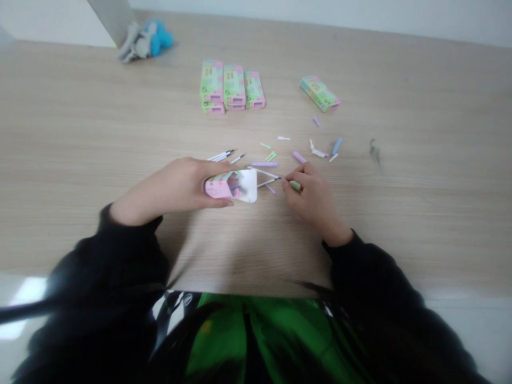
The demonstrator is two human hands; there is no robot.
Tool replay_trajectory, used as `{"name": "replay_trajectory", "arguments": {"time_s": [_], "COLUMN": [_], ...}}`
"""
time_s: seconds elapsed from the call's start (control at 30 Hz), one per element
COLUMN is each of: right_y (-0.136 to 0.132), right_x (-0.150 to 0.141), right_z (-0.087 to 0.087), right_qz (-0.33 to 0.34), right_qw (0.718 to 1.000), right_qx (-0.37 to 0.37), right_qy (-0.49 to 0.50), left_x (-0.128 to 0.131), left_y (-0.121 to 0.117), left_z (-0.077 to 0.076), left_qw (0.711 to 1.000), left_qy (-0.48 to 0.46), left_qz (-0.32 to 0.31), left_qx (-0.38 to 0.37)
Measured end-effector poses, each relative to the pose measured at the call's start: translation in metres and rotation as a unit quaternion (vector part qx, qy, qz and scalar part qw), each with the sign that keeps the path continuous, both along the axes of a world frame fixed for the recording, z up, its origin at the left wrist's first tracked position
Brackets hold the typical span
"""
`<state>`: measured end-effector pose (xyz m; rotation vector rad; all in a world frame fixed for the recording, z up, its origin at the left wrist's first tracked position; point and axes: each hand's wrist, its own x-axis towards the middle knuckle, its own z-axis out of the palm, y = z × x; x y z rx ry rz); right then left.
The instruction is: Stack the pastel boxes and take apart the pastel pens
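Box (217, 188) is sitting in my left hand (186, 184), just left of the middle of the frame, thumb and fingers spreading to its width and gripping its sides. Its open end is facing right, and a white flap (249, 186) is jutting out towards my right hand (310, 193). That hand, right of centre, is pinching narrowly near the dark tips of two slim white rods (264, 172), which are meeting there in a V, while a green piece (295, 185) is poking out below the fingers. From my end the picture is coming through soft, so I am probably seeing the rods held rather than merely touched.

Just above the hands, a long purple tube (264, 164) and a short purple tube (299, 157) are lying on the wooden tabletop (424, 192). More white rods (221, 156) are resting just above my left hand. Right of centre, a blue tube (337, 145) is lying near small white bits (318, 153). At the top centre, similar boxes (234, 85) are standing grouped, another box (320, 94) is lying apart to their right, and a blue-and-grey plush (147, 40) is resting at upper left.
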<state>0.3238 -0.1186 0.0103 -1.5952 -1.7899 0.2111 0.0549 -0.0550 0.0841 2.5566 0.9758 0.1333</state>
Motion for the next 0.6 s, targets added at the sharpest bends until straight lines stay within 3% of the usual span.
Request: {"name": "replay_trajectory", "arguments": {"time_s": [0.13,0.33,0.5,0.6], "right_y": [0.002,-0.019,-0.037,-0.04], "right_x": [-0.001,-0.025,-0.034,-0.033], "right_z": [0.0,0.028,0.046,0.05], "right_qz": [0.031,0.154,0.15,0.168], "right_qw": [0.999,0.973,0.96,0.961], "right_qx": [0.026,0.131,0.194,0.2], "right_qy": [0.009,0.113,0.131,0.089], "left_x": [0.001,0.01,0.013,0.016], "left_y": [-0.001,-0.008,-0.014,-0.017], "left_z": [-0.004,-0.001,0.0,0.0], "left_qw": [0.999,0.993,0.986,0.985], "left_qy": [-0.029,-0.09,-0.12,-0.116], "left_qz": [-0.024,-0.066,-0.087,-0.106], "left_qx": [0.022,0.046,0.071,0.071]}}
